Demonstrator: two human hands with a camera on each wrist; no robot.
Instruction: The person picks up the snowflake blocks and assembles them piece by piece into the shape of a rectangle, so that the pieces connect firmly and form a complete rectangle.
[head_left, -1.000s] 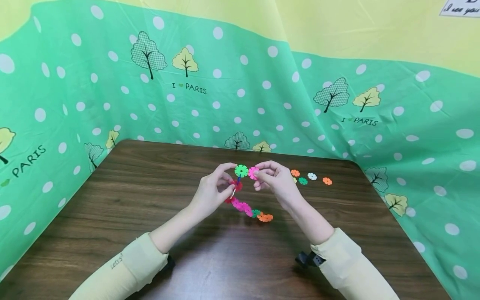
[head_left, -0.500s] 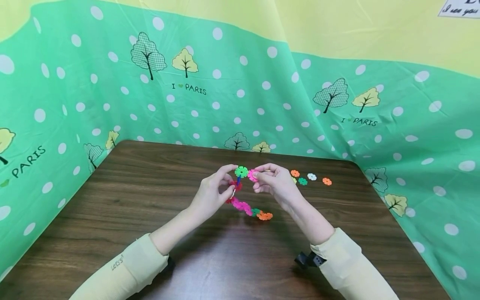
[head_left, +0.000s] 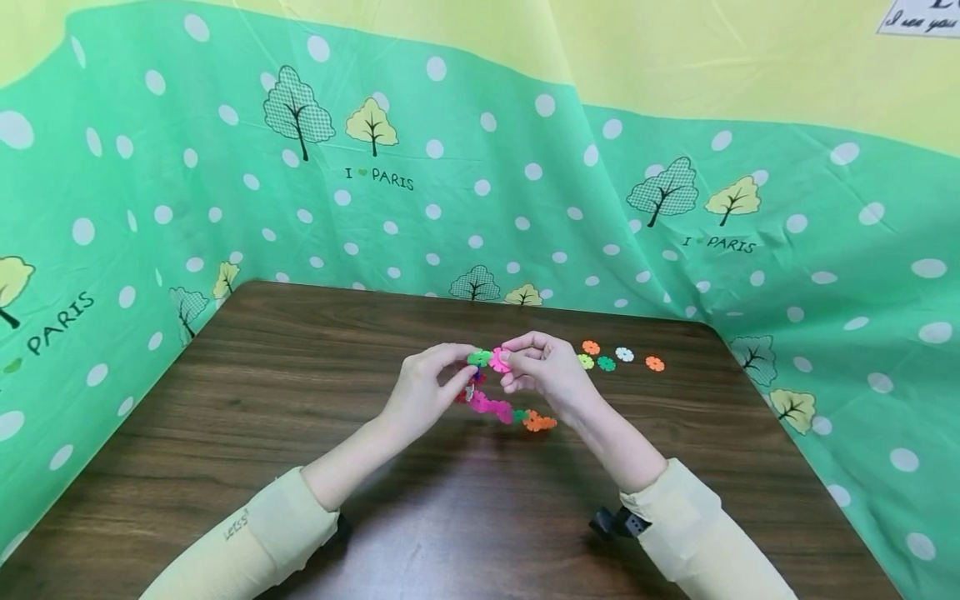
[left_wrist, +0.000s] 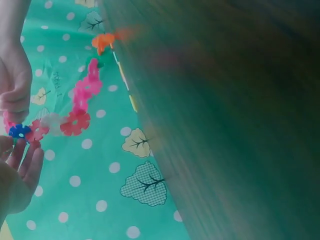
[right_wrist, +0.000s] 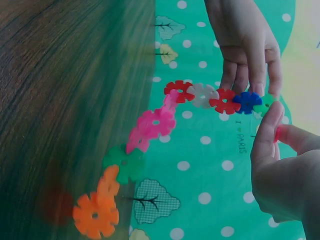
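Observation:
Between thumb and forefinger my left hand pinches a light green snowflake disc at the top of a linked chain. My right hand pinches a loose-looking pink disc against the green one's edge; whether their slots interlock cannot be told. From the green disc the chain runs through a blue disc, a red disc, a whitish disc and another red one, then pink discs, a dark green disc and orange discs. It hangs above the table.
Several loose discs lie on the dark wooden table beyond my right hand: a white disc, a green disc, an orange disc among them. A green dotted curtain encloses the table's back and sides.
Both hands have lowered slightly, with the pink and light green discs. The light green disc has tilted flatter, and the chain's orange end has swung up and a little right.

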